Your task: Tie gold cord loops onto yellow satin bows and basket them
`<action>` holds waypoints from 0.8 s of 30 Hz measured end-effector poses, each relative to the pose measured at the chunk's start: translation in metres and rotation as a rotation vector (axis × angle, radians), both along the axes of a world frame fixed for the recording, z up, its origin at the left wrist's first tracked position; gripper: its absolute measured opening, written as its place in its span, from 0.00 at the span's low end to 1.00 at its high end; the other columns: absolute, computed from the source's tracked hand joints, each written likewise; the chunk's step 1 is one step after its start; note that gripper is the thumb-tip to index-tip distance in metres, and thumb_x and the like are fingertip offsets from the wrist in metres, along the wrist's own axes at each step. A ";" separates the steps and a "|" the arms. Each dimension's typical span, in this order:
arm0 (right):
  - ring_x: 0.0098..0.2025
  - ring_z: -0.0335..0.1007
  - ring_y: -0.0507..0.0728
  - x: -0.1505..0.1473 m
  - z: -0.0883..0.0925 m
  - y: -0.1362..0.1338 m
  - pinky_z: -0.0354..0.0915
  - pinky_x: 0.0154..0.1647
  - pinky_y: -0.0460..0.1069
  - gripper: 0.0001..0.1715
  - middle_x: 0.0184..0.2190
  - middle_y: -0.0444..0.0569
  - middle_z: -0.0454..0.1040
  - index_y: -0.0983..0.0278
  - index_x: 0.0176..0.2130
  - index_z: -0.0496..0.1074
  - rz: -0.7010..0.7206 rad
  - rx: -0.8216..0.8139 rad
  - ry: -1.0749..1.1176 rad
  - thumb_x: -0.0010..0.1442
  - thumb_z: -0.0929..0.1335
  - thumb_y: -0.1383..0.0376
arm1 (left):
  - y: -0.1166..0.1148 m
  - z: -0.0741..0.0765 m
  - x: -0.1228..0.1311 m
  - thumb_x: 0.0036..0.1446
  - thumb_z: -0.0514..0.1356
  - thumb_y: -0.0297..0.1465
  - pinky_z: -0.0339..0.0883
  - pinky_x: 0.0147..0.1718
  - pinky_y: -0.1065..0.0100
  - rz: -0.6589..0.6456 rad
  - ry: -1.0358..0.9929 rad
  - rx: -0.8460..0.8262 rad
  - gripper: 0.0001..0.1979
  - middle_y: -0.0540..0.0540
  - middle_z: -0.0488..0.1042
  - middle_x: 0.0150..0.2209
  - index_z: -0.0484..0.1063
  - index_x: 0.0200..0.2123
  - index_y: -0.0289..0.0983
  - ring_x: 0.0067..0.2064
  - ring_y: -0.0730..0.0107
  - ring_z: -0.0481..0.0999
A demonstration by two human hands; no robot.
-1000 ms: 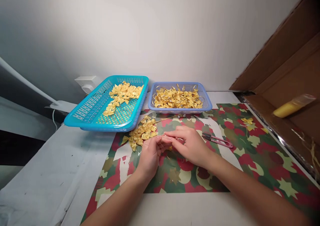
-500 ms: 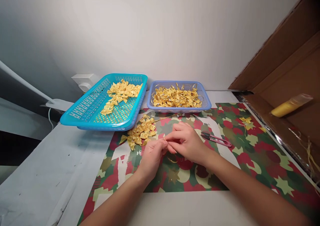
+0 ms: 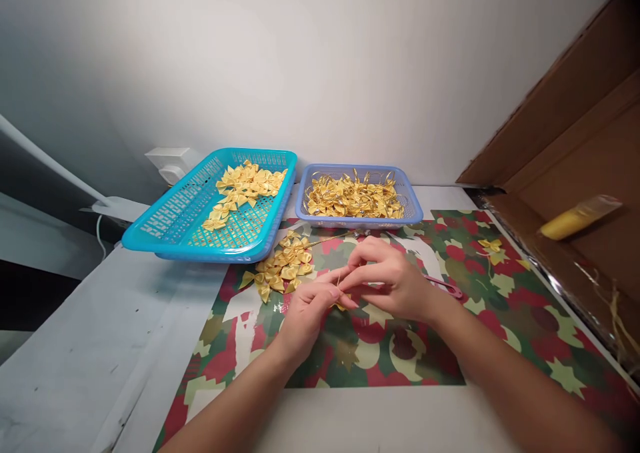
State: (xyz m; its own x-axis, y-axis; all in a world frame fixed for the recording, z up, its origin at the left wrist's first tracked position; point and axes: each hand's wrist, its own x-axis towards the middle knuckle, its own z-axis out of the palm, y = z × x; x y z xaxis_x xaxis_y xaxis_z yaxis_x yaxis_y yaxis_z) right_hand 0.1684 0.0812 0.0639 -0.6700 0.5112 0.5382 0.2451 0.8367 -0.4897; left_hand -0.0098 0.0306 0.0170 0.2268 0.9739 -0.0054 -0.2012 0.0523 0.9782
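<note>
My left hand (image 3: pixel 309 313) is closed in a pinch at the middle of the patterned sheet. A small yellow ribbon bow (image 3: pixel 342 303) shows partly beneath its fingertips. From the pinch rises a thin gold cord (image 3: pixel 339 280). Close on the right, my right hand (image 3: pixel 387 279) has its fingers bent together at the cord; what lies between its fingertips is mostly hidden. A heap of yellow bows (image 3: pixel 280 266) lies just beyond my left hand. Pink-handled thread snips (image 3: pixel 454 291) are partly covered by my right hand and wrist.
A turquoise basket (image 3: pixel 150 239) with loose bows stands at the back left. Beside it, a blue-violet basket (image 3: pixel 413 206) holds bows with gold cords. One bow (image 3: pixel 491 245) lies on the right. A cardboard box (image 3: pixel 565 159) borders the right side.
My right hand has shifted slightly right, now covering the blades of the snips. A cord and part of a bow have come into sight at my left fingertips.
</note>
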 end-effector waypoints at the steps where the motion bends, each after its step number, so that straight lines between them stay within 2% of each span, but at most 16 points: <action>1: 0.34 0.62 0.54 0.001 0.002 0.000 0.59 0.36 0.51 0.08 0.30 0.48 0.71 0.61 0.33 0.78 0.009 0.008 -0.007 0.60 0.69 0.69 | 0.000 0.001 0.000 0.57 0.57 0.34 0.62 0.55 0.59 -0.001 0.012 0.020 0.15 0.46 0.78 0.51 0.82 0.25 0.40 0.59 0.53 0.68; 5: 0.36 0.63 0.55 0.008 0.018 -0.003 0.60 0.38 0.52 0.08 0.32 0.48 0.73 0.61 0.32 0.78 0.011 -0.026 -0.092 0.60 0.69 0.70 | 0.001 0.007 -0.001 0.59 0.57 0.34 0.65 0.54 0.59 -0.017 0.178 0.169 0.14 0.44 0.76 0.54 0.82 0.28 0.39 0.58 0.53 0.70; 8: 0.37 0.66 0.54 0.015 0.029 -0.004 0.63 0.40 0.51 0.07 0.32 0.48 0.74 0.60 0.31 0.78 -0.001 -0.137 -0.113 0.58 0.70 0.71 | -0.001 0.009 -0.002 0.58 0.58 0.31 0.63 0.56 0.56 -0.033 0.421 0.408 0.11 0.41 0.74 0.55 0.81 0.37 0.39 0.59 0.51 0.69; 11: 0.37 0.68 0.54 0.021 0.035 -0.002 0.64 0.37 0.49 0.05 0.31 0.47 0.74 0.60 0.30 0.78 -0.050 -0.270 -0.097 0.56 0.71 0.70 | -0.002 0.008 -0.004 0.56 0.58 0.29 0.59 0.60 0.51 -0.073 0.628 0.615 0.15 0.39 0.69 0.60 0.77 0.46 0.39 0.62 0.50 0.66; 14: 0.35 0.69 0.54 0.029 0.038 0.003 0.65 0.35 0.49 0.06 0.31 0.46 0.73 0.61 0.28 0.78 -0.111 -0.343 -0.089 0.54 0.71 0.70 | 0.001 0.005 -0.007 0.57 0.58 0.30 0.57 0.61 0.47 -0.126 0.740 0.671 0.18 0.38 0.69 0.60 0.74 0.51 0.39 0.63 0.50 0.65; 18: 0.34 0.70 0.53 0.040 0.044 0.008 0.66 0.36 0.49 0.08 0.29 0.45 0.73 0.62 0.24 0.74 -0.133 -0.419 -0.032 0.52 0.71 0.72 | 0.005 0.005 -0.009 0.59 0.56 0.29 0.60 0.59 0.49 -0.174 0.788 0.715 0.16 0.39 0.73 0.56 0.73 0.50 0.38 0.60 0.53 0.69; 21: 0.34 0.71 0.54 0.048 0.048 0.009 0.66 0.38 0.50 0.09 0.30 0.45 0.75 0.62 0.22 0.71 -0.165 -0.457 0.038 0.50 0.70 0.74 | 0.005 0.006 -0.009 0.61 0.52 0.26 0.67 0.53 0.56 -0.125 0.781 0.737 0.15 0.40 0.77 0.51 0.74 0.48 0.37 0.54 0.59 0.74; 24: 0.35 0.73 0.55 0.053 0.049 0.009 0.67 0.38 0.50 0.09 0.31 0.46 0.78 0.62 0.22 0.69 -0.216 -0.508 0.080 0.49 0.69 0.74 | 0.006 0.006 -0.010 0.62 0.50 0.24 0.69 0.49 0.61 -0.062 0.797 0.761 0.15 0.41 0.79 0.47 0.74 0.46 0.36 0.49 0.62 0.77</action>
